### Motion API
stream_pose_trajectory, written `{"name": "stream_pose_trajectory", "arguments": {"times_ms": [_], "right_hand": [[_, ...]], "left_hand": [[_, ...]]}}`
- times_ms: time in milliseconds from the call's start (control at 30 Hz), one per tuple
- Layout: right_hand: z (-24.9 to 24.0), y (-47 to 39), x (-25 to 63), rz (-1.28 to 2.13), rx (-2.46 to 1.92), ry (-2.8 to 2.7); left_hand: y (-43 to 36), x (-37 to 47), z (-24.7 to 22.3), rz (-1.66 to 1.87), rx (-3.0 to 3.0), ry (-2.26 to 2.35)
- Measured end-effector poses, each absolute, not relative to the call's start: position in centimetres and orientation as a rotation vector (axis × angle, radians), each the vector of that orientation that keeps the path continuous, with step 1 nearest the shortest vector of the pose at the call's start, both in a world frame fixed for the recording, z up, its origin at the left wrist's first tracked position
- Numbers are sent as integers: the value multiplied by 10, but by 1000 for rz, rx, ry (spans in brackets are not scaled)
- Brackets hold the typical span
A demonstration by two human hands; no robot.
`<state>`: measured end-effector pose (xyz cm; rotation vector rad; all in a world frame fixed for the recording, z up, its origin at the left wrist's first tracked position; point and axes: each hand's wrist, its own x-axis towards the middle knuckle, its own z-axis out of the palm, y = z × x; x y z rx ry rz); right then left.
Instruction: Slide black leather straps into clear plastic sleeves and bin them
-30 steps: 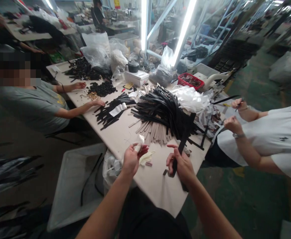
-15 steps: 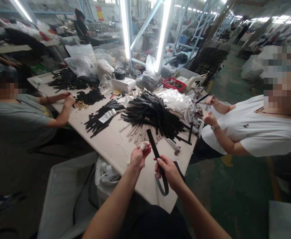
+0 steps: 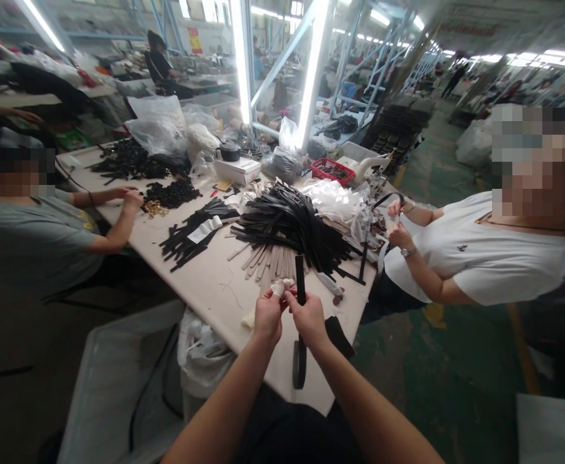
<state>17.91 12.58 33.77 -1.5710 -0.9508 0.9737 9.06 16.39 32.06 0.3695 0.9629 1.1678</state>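
Note:
My right hand is closed around a long black strap. One end of the strap stands up above the fingers, and the rest hangs in a loop below the hand. My left hand is right beside it, fingers curled in and tips nearly touching the right fingertips. A whitish cloth-like piece covers or sits at the left thumb tip; whether it is worn or held I cannot tell. Beyond both hands lies a big heap of black straps, pale undersides showing at the near ends.
A smaller strap pile lies left on the table. A dark flat piece is at the right edge. Behind are a red basket and a white box. Co-workers sit left and stand right; a grey bin is below left.
My hands have come together, the right moving left toward the left hand. The strap has turned more upright. The left fingers, spread before, are now curled in.

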Motion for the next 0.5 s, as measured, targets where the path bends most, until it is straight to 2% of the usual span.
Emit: {"name": "stream_pose_trajectory", "arguments": {"times_ms": [133,233,367,500], "right_hand": [[332,131,180,962,-1563,-934],[331,125,182,1100,-1532,-984],[333,107,178,1341,-1475,-965],[335,82,168,1284,-1570,-1133]], "left_hand": [[152,80,315,1052,288,882],[149,66,306,993,303,857],[154,54,299,1100,135,908],[166,51,303,1148,51,933]]}}
